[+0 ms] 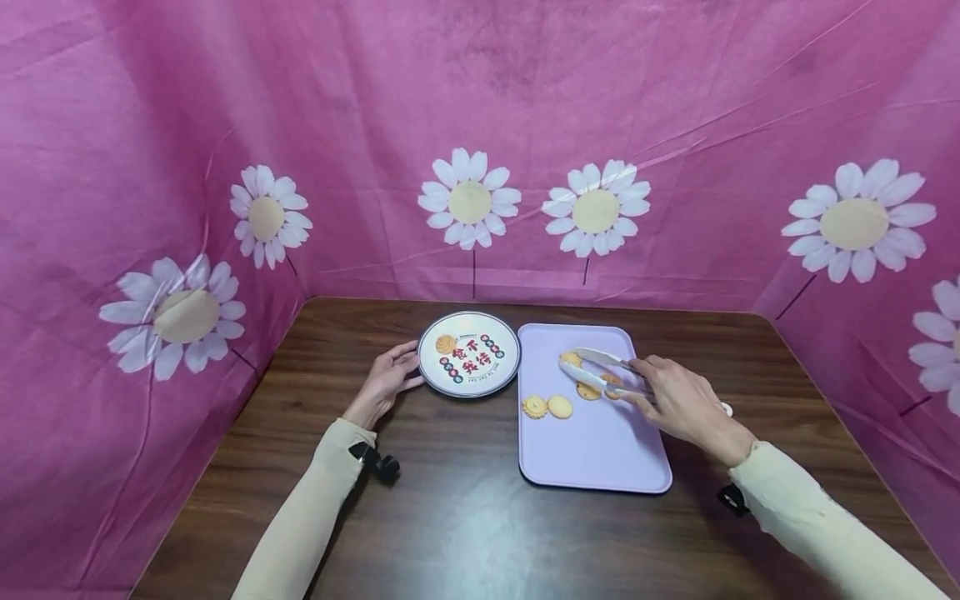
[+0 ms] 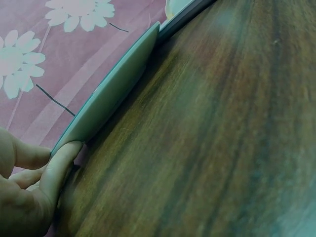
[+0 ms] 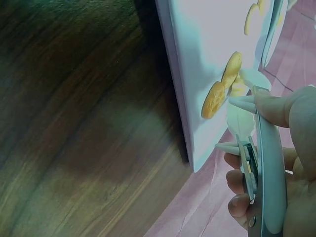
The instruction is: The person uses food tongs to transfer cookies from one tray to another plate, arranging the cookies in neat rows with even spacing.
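Observation:
My left hand (image 1: 390,375) pinches the left rim of a round white plate (image 1: 427,367) printed with red characters. In the left wrist view, thumb and fingers (image 2: 61,165) hold the plate's edge (image 2: 108,94) from both sides. A swirled golden cookie (image 1: 446,345) lies on the plate. My right hand (image 1: 686,404) grips metal tongs (image 1: 618,360) with pale tips, over a lilac tray (image 1: 600,454). The tongs' tips stand on either side of a cookie (image 1: 572,358) at the tray's far part; whether they squeeze it, I cannot tell.
Beside the tongs lie a speckled cookie (image 1: 588,391) and another browned one (image 1: 612,385). A ridged cookie (image 1: 534,407) and a smooth oval one (image 1: 560,407) sit near the tray's left edge. The brown wooden table (image 1: 450,500) meets a pink flowered cloth (image 1: 375,233) behind.

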### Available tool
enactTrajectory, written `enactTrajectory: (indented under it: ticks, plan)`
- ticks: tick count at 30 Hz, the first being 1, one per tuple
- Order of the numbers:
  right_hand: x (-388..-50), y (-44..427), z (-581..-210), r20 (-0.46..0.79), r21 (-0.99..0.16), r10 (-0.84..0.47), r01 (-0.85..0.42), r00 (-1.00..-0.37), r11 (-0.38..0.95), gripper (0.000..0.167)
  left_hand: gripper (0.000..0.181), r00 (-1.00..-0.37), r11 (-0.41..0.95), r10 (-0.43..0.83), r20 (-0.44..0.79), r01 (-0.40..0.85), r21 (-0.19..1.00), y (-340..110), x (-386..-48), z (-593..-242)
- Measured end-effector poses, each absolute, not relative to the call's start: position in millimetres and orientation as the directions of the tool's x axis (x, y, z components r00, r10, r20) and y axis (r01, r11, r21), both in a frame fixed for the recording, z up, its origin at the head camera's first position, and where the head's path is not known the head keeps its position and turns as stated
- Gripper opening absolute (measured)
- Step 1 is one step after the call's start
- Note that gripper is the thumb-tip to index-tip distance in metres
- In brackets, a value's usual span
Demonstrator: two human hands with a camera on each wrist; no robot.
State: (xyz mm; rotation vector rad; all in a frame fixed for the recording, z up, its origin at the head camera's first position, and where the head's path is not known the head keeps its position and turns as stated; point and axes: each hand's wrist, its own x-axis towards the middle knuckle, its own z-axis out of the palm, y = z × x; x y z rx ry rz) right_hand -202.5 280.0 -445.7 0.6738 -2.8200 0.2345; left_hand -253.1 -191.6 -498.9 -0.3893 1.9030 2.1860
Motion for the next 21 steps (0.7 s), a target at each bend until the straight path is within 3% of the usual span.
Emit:
enactTrajectory:
  ticks: [21]
  plan:
    - [-221,246,-433,0.326,-0.137,-0.465,-0.528,-0.823,0.838,0.054,0.05,-0.946,-0.128,-0.019,-0.324,-0.319,0.939,-189,-251,-494]
